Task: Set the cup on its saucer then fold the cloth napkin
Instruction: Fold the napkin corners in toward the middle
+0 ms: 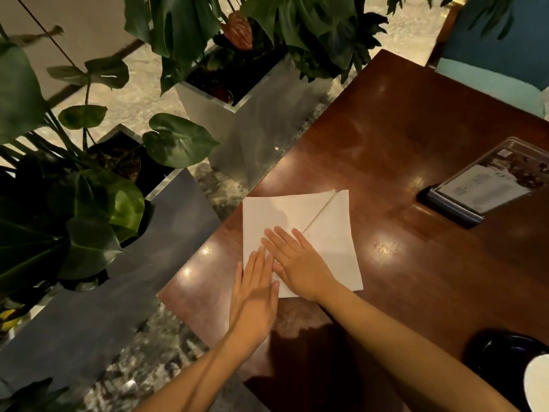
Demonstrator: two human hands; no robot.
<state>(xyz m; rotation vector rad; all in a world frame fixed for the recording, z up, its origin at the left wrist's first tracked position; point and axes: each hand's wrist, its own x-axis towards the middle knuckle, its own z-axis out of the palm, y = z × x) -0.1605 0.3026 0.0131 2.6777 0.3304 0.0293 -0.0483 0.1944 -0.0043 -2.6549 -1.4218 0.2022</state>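
A white cloth napkin [329,242] lies flat near the left corner of the dark wooden table [416,150], with a diagonal fold line running to its far corner. My left hand [255,292] lies flat, palm down, on the napkin's near left edge. My right hand [300,263] presses flat on the napkin beside it, fingers spread and pointing left. At the bottom right edge, a dark saucer [499,349] carries a white cup [537,382], only partly in view.
A clear menu stand [487,185] with a dark base stands at the right of the table. Potted leafy plants in grey planters [225,114] crowd the floor left of the table. A teal chair [493,69] sits at the far side.
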